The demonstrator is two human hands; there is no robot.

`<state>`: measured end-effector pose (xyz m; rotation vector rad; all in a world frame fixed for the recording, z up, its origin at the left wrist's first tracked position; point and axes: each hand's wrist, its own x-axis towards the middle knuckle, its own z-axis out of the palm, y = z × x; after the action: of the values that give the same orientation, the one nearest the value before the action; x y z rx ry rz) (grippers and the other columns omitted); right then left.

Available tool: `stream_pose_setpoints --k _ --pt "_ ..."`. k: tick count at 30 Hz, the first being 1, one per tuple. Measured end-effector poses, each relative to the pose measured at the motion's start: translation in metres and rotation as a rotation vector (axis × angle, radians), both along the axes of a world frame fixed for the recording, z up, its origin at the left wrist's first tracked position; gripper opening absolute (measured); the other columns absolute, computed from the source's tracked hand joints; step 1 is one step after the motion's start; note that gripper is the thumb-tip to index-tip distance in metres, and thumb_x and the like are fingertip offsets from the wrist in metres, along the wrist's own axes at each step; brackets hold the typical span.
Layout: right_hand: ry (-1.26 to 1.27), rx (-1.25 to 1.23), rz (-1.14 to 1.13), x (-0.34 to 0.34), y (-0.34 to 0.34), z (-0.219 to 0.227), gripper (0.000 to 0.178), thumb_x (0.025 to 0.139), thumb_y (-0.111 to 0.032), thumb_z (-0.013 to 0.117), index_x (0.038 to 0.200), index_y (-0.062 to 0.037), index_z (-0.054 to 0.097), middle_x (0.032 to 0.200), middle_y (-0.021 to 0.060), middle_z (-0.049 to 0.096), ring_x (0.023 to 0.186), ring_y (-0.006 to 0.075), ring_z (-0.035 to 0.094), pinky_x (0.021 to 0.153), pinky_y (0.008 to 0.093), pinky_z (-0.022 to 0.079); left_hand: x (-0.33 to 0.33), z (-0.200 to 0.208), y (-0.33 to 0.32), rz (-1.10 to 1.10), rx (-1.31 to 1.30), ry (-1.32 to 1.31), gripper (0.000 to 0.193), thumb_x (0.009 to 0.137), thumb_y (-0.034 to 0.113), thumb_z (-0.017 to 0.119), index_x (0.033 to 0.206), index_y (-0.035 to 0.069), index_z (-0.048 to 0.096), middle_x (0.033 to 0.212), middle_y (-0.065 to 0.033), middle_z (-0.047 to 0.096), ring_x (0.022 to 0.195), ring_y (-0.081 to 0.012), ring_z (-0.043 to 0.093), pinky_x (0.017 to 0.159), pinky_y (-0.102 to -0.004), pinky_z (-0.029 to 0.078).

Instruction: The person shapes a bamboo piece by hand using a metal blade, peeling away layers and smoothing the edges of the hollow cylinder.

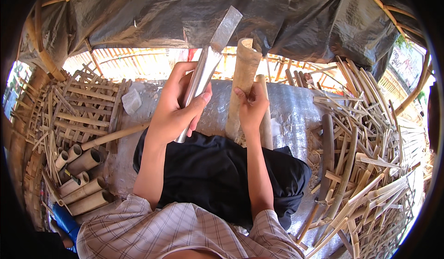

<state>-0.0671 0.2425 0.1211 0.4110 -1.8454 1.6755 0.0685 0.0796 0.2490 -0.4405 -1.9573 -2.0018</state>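
Note:
My left hand [178, 109] grips a long metal blade [210, 58] by its lower part, and the blade points up and to the right. My right hand [252, 106] holds a split bamboo tube [243, 81] upright, fingers wrapped around its middle. A thinner bamboo stick [266, 120] stands just right of the tube, behind my right hand. The blade's flat tip sits a little left of the tube's top, apart from it. Both forearms rise over my lap, which is covered in dark cloth [217, 176].
Short bamboo tubes [83, 178] lie at lower left beside a blue object [64, 219]. Bamboo lattice and strips [85, 106] pile up on the left. A heap of split strips [365, 166] fills the right. Black plastic sheeting [240, 14] hangs overhead.

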Motion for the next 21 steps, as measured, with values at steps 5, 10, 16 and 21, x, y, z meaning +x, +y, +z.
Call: stream_pose_setpoints --k 5,10,16,21 --pt "0.031 0.073 -0.046 0.004 -0.001 0.001 0.025 0.087 -0.002 0.082 0.089 0.0031 0.058 0.065 0.0031 0.048 0.063 0.0055 0.039 0.056 0.0256 0.035 0.005 0.002 0.002 0.005 -0.014 -0.027 0.045 0.098 0.001 0.064 0.138 0.004 0.043 0.099 -0.0081 0.062 0.049 -0.0061 0.051 0.038 -0.0234 0.040" --pt "0.042 0.026 -0.072 0.000 -0.004 -0.006 0.037 0.084 -0.008 0.087 0.085 0.0005 0.051 0.064 0.0078 0.040 0.062 0.0160 0.033 0.054 0.0302 0.034 0.003 -0.004 -0.002 -0.014 -0.018 -0.054 0.045 0.098 0.000 0.063 0.139 0.004 0.043 0.099 -0.0088 0.063 0.049 -0.0061 0.051 0.038 -0.0234 0.040" --pt "0.035 0.079 -0.088 0.002 -0.001 -0.002 0.042 0.082 -0.010 0.088 0.083 -0.0006 0.047 0.064 0.0102 0.038 0.061 0.0215 0.030 0.053 0.0323 0.035 -0.001 -0.006 -0.005 -0.055 -0.044 -0.070 0.046 0.099 0.001 0.063 0.139 0.003 0.042 0.100 -0.0093 0.063 0.048 -0.0066 0.052 0.038 -0.0235 0.040" --pt "0.041 0.126 -0.063 0.006 -0.003 0.006 0.037 0.085 -0.009 0.086 0.086 0.0004 0.051 0.066 0.0126 0.049 0.059 0.0228 0.036 0.055 0.0320 0.039 -0.003 0.007 -0.007 -0.047 -0.119 -0.090 0.045 0.099 0.002 0.064 0.139 0.003 0.044 0.100 -0.0097 0.064 0.048 -0.0065 0.052 0.038 -0.0234 0.040"
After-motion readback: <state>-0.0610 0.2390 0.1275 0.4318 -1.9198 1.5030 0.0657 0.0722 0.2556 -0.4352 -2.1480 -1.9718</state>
